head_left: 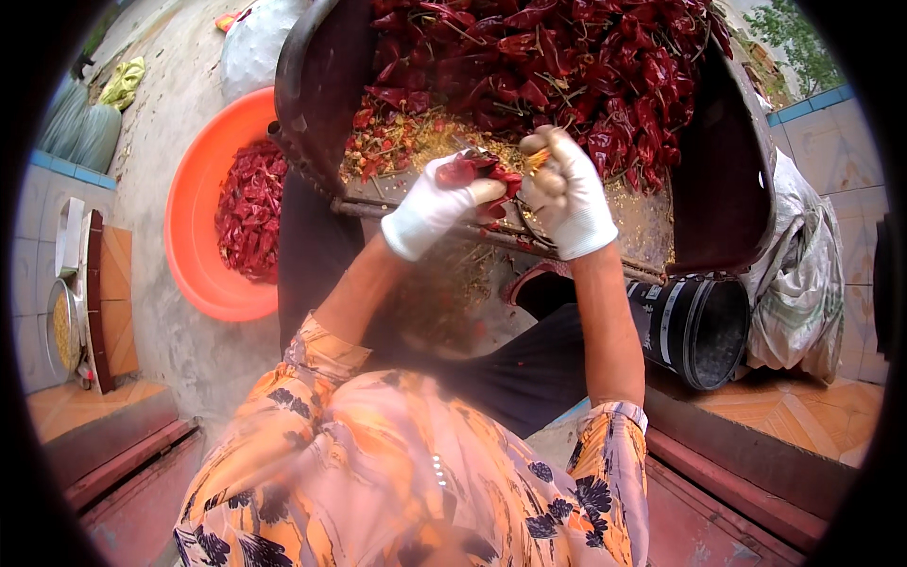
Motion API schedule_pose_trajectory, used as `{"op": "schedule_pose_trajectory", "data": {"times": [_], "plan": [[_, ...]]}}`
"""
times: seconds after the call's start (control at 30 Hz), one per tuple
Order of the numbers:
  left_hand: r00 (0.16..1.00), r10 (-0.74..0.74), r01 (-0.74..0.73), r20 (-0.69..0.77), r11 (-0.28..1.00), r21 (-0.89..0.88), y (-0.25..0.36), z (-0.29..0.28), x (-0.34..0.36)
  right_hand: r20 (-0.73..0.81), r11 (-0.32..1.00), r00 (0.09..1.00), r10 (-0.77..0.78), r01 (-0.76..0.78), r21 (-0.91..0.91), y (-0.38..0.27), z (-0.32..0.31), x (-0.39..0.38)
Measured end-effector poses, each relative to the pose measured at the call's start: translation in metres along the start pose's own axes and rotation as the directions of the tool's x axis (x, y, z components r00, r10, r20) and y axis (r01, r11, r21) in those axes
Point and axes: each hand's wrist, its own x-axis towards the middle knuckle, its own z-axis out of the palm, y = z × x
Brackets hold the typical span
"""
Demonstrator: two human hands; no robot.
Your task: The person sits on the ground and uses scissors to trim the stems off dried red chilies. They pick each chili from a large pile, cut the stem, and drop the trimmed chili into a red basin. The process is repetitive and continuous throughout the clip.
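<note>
My left hand (pixel 431 204), in a white glove, is closed round dark red dried chilies (pixel 479 170) in front of the cart's lip. Just to its right, my gloved right hand (pixel 569 189) has its fingers curled round a small yellow, seedy piece of chili (pixel 538 159). Both are over a dark metal cart (pixel 756 222), heaped at the back with whole dried chilies (pixel 557 57) and scattered nearer me with yellow seeds and fragments (pixel 397 132). An orange basin (pixel 191 217) at the left holds red chili pieces (pixel 244 213).
A black bucket (pixel 699 331) lies on its side at the lower right of the cart, beside white sacks (pixel 798 274). A metal bowl of yellow grains (pixel 62 326) is by the left wall. Pale bags (pixel 250 52) stand behind the basin. My dark-trousered legs are under the cart's edge.
</note>
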Motion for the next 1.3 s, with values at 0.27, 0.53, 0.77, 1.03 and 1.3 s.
{"op": "schedule_pose_trajectory", "data": {"times": [0.27, 0.53, 0.77, 1.03, 1.3], "plan": [[0.992, 0.111, -0.099, -0.061, 0.982, 0.164, 0.003, -0.017, -0.003, -0.006, 0.524, 0.981, 0.194, -0.109, -0.844, -0.007, 0.03, -0.026], [0.907, 0.418, -0.266, 0.043, 0.492, 0.829, 0.001, -0.01, -0.006, 0.397, 0.088, 0.862, -0.315, 0.443, -0.892, 0.017, 0.041, -0.02], [0.973, 0.232, -0.193, 0.006, 0.795, 0.575, 0.004, -0.002, -0.008, 0.083, 0.471, 0.95, -0.302, 0.224, -0.853, 0.022, 0.027, -0.018], [0.964, 0.262, -0.246, -0.052, 0.945, 0.214, -0.018, 0.002, -0.003, -0.138, 1.0, 0.99, -0.007, 0.005, -0.01, 0.027, 0.01, -0.009], [0.92, 0.364, -0.287, -0.142, 0.876, 0.388, 0.006, -0.014, -0.033, -0.02, 0.626, 0.985, 0.173, -0.126, -0.769, -0.008, 0.023, -0.024]]}}
